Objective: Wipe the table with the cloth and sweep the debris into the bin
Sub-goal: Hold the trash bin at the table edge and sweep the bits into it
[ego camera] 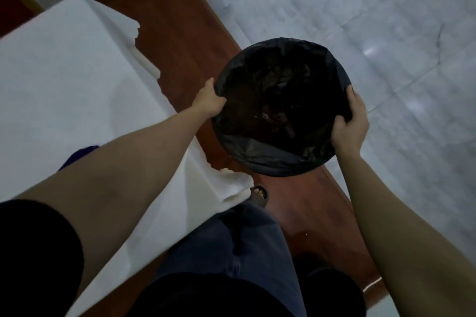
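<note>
A round bin (260, 157) lined with a black bag is held over the brown wooden bench, right of the table. My left hand (209, 99) grips its left rim. My right hand (350, 123) grips its right rim, fingers curled over the bag. Some small bits of debris lie at the bottom of the bin. The table (64, 85) is covered with a white torn-edged sheet on the left. A dark blue-purple cloth (77, 156) peeks out on the table behind my left forearm, mostly hidden.
A brown wooden bench (175, 33) runs diagonally between the table and the pale marble floor (386, 20). My legs in dark trousers and one foot in a sandal (258, 194) stand on it near the table's torn corner.
</note>
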Motion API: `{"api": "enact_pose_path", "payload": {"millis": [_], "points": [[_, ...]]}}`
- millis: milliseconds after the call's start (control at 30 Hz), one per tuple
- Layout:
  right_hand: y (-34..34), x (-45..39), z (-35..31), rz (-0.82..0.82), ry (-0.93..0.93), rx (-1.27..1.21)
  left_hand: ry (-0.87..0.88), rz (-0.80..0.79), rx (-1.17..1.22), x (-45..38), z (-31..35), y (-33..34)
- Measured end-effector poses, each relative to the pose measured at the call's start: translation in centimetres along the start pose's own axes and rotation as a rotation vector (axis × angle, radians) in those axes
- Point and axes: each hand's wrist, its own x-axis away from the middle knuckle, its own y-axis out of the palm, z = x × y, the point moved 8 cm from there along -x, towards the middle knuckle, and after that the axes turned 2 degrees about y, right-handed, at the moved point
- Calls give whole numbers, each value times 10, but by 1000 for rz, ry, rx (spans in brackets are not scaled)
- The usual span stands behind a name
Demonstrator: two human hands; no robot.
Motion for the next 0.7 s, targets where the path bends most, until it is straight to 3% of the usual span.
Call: {"api": "enact_pose_path", "payload": {"millis": [333, 700], "points": [[73, -54, 77, -7, 5, -19, -34, 119, -5, -106, -25, 43], [194, -89, 184, -152, -6, 142, -40, 169, -72, -212, -106, 94]]}}
